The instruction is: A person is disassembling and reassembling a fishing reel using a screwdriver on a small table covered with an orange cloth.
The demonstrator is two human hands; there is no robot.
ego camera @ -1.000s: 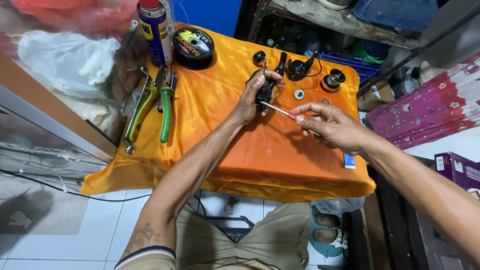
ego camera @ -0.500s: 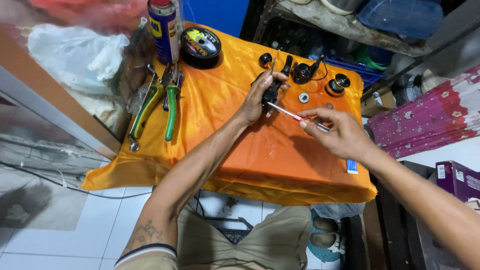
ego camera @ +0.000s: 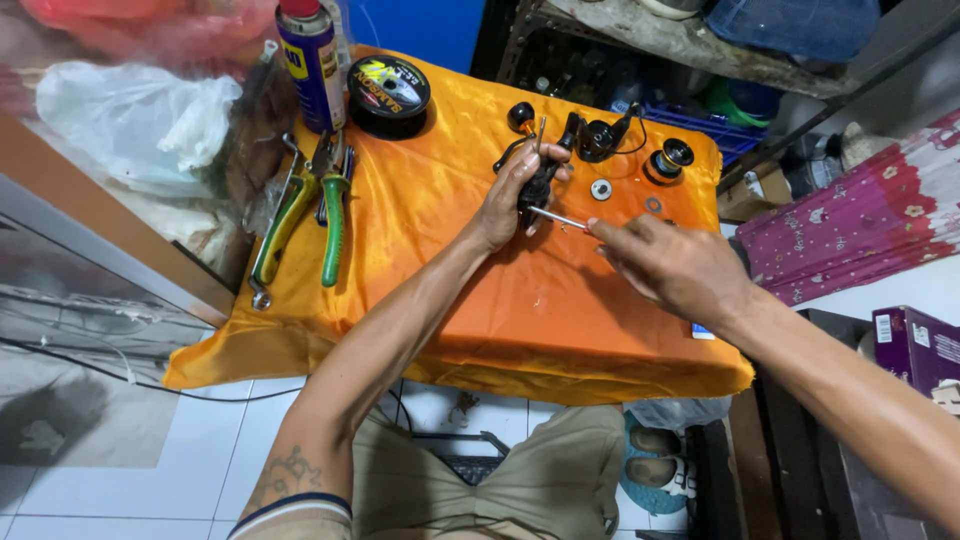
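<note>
**Inspector:** On the orange cloth (ego camera: pixel 420 290), far right of centre, what does each hand do?

**Assistant:** Left hand (ego camera: pixel 515 195) is closed around a black reel body (ego camera: pixel 540 185), apparently pinning it steady. Right hand (ego camera: pixel 675 265) pinches a thin screwdriver (ego camera: pixel 558 217), tip at the reel.

**Inspector:** Surroundings?

**Assistant:** Loose parts, a washer (ego camera: pixel 601 189) and spool (ego camera: pixel 670 160), lie just beyond, seemingly within reach. Pliers (ego camera: pixel 335 205), spray can (ego camera: pixel 310 65) and line spool (ego camera: pixel 389 93) sit far left.

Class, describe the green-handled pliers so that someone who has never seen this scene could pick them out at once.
Start at the orange cloth covering the small table, and go to its left side, below the blue spray can. Two long-handled tools lie there side by side; the green-handled pliers are the right one. Their handles are plain green, while the neighbouring pliers have yellow-and-green handles.
</note>
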